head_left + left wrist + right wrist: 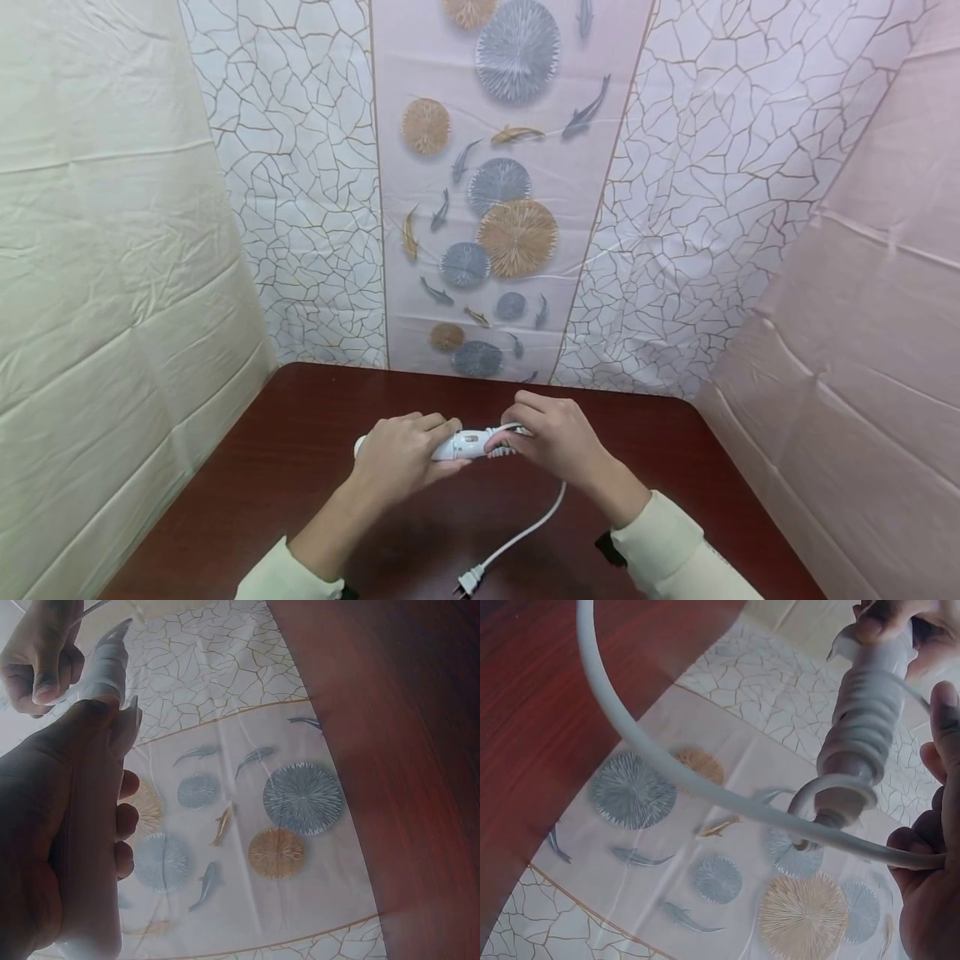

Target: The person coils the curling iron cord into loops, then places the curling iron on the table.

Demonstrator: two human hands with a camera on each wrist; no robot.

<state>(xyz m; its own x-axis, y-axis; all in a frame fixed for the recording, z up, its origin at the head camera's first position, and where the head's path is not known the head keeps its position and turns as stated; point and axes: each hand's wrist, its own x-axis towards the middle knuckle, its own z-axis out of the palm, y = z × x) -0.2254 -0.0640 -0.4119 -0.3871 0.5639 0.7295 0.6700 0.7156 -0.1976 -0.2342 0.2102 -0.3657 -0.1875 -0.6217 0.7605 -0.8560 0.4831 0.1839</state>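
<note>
My left hand (401, 450) grips a white wand-shaped electric appliance (471, 443), held level over the table with its rounded end poking out at the left. In the left wrist view, the fingers wrap round its smooth thick body (94, 855). At the other end, my right hand (551, 435) holds the white power cord (536, 525). Several turns of cord (861, 712) circle the appliance's narrower end in the right wrist view, and a loose stretch runs from there into the right hand's curled fingers (919, 847). The cord's tail hangs down to a two-pin plug (471, 578).
The dark red-brown table (300, 492) lies beneath both hands. A patterned cloth (480, 308) with fish and round motifs hangs behind its back edge. Pale cloth walls (112, 333) stand on the left and right.
</note>
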